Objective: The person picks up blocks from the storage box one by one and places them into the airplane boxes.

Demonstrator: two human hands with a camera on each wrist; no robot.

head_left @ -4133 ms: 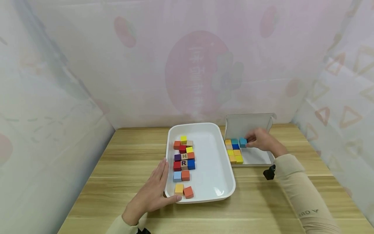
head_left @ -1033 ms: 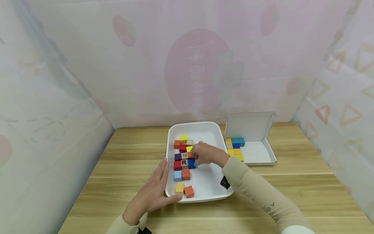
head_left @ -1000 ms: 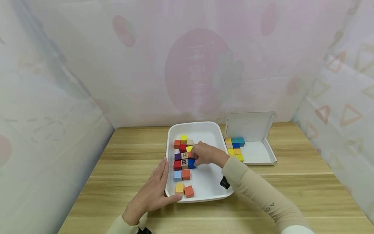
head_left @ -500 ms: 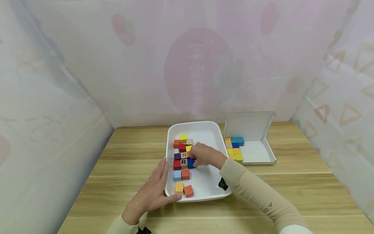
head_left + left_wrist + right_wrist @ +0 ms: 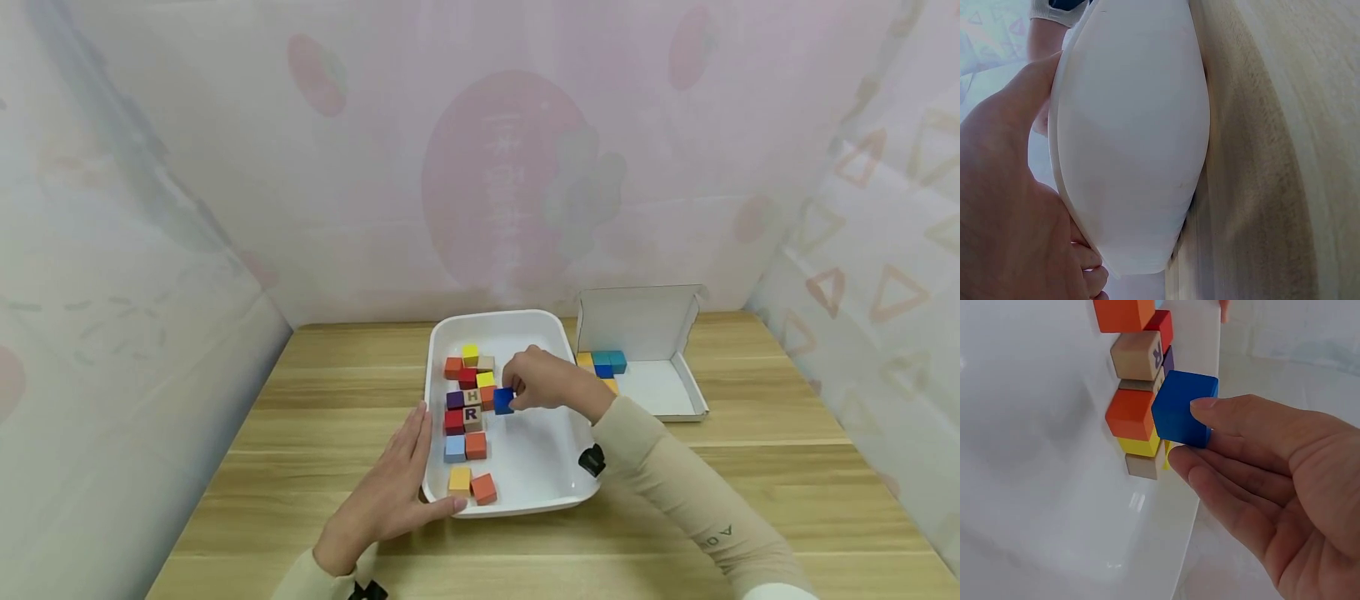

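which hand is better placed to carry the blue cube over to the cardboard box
The right hand: it already pinches the blue cube and is on the side of the cardboard box. The left hand lies flat against the white tray, on its far side from the box.

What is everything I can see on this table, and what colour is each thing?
Tray: one, white, middle of the table.
Blue cube: one, dark blue, pinched above the tray floor.
Cubes in the tray: about thirteen, orange, red, yellow, purple, light blue, plain wood; two show the letters H and R; along the tray's left side.
Cardboard box: one, white, lid raised, right of the tray.
Cubes in the box: several, teal, blue, yellow, orange, in its left part; some are hidden by the hand.
Table: one, light wood.
Left hand: flat against the tray's left rim.
Right hand: fingers pinch the blue cube.
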